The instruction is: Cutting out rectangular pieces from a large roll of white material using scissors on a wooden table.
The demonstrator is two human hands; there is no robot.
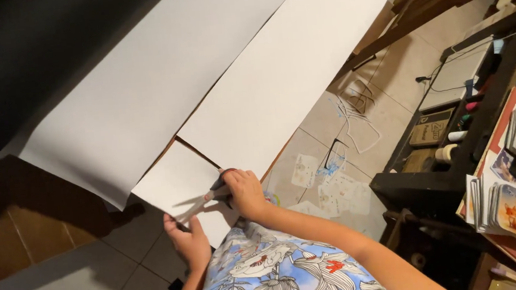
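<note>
— Item, position? Large white sheet (214, 86), long axis lower left to upper right; cut flap (176, 181) at lower centre.
— Hands? Right hand (245, 193) nearer, fingers clenched in scissors (203, 202), blades aimed lower left. Left hand (186, 239) below, pinching flap's edge.

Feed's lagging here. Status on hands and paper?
Right hand working scissors through white paper sheet. Left hand holding sheet's near edge. Cut line unobstructed.
</note>
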